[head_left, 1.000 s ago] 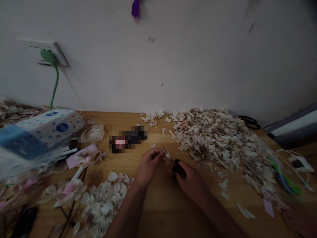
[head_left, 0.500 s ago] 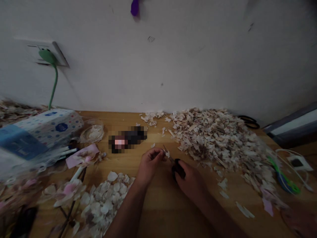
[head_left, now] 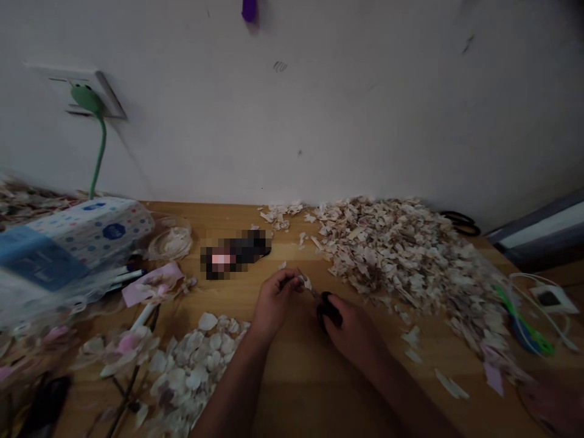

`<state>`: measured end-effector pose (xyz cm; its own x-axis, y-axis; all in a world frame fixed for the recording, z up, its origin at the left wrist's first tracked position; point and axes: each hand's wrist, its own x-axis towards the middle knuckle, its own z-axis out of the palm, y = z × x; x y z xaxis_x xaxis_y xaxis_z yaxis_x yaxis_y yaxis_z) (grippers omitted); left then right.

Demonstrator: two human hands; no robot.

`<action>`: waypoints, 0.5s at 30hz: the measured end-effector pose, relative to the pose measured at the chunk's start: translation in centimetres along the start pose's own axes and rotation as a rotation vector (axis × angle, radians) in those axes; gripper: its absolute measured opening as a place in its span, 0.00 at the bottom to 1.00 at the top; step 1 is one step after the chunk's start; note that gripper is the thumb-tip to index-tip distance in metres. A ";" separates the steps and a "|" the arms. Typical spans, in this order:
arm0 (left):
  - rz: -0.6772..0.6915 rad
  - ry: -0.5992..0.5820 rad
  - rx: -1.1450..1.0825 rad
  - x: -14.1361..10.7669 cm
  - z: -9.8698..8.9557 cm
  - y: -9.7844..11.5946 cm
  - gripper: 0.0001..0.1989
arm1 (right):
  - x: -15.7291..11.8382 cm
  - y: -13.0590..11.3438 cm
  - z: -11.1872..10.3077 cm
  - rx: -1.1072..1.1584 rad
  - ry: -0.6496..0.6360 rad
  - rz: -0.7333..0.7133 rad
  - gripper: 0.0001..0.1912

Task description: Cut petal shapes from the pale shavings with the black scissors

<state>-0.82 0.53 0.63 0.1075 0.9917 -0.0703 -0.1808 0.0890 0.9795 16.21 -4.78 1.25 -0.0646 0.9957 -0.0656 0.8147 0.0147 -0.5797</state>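
Observation:
My left hand (head_left: 275,299) is closed in a pinch on a small pale petal-like piece (head_left: 306,281) near the middle of the table. Gripped by their black handles, the scissors (head_left: 329,311) are in my right hand (head_left: 353,331), with the blades pointing up and left at the pale piece. The blades meet the piece beside my left fingertips; whether they are fully closed is hard to see. Below my left forearm lies a pile of rounded whitish petals (head_left: 201,365). A big heap of pale, ragged scraps (head_left: 392,249) spreads out to the right of my hands.
A tissue pack (head_left: 114,228), a clear round container (head_left: 170,242) and a pink paper piece (head_left: 155,283) lie left. Artificial flowers (head_left: 128,347) stand at the lower left. A pixelated dark object (head_left: 237,252) sits behind my hands. Cables (head_left: 524,325) lie right, and a wall (head_left: 292,109) closes the back.
The scissors' handles have drawn closer together in my right hand. The pale piece at my left fingertips has shifted slightly, and the view has tilted a little.

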 end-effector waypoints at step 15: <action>-0.227 0.003 -0.435 -0.3 0.5 0.3 0.10 | 0.2 0.3 -0.6 0.284 0.134 0.012 0.10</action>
<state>-0.38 0.22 1.07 0.1889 0.9429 -0.2743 -0.5446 0.3330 0.7697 16.80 -4.51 1.51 0.0361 0.9991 0.0224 0.6200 -0.0048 -0.7846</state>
